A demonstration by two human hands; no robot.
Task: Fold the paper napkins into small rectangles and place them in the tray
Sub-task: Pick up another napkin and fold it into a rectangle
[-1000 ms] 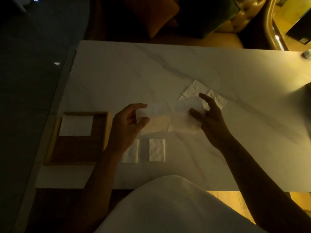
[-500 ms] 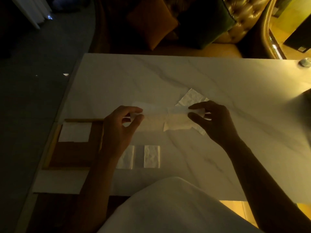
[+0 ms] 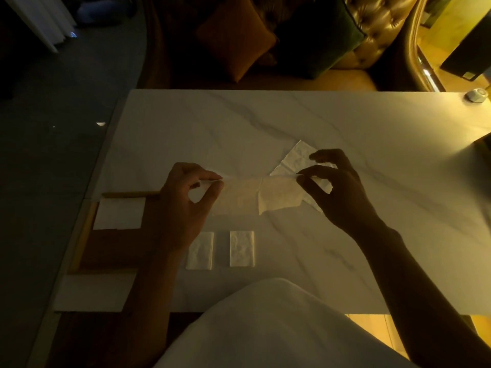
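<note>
A thin white paper napkin [image 3: 276, 193] hangs stretched above the table. My left hand [image 3: 186, 205] pinches its left end and my right hand [image 3: 337, 187] pinches its right end. Behind my right hand another unfolded napkin [image 3: 296, 159] lies flat on the table. Two small folded rectangles [image 3: 200, 251] [image 3: 242, 248] lie side by side near the front edge. At the left, the wooden tray [image 3: 85, 235] holds one folded white napkin [image 3: 119, 213] in its far corner; my left forearm covers the tray's right side.
The white marble table [image 3: 265, 123] extends far and right. A small round object [image 3: 477, 95] sits at its far right corner. Cushions and a tufted sofa [image 3: 292, 35] stand behind the table. White fabric [image 3: 265, 328] covers my lap at the front edge.
Both hands have closed into pinches on the napkin's ends and pulled it taut into a narrower strip. The view tilted slightly downward.
</note>
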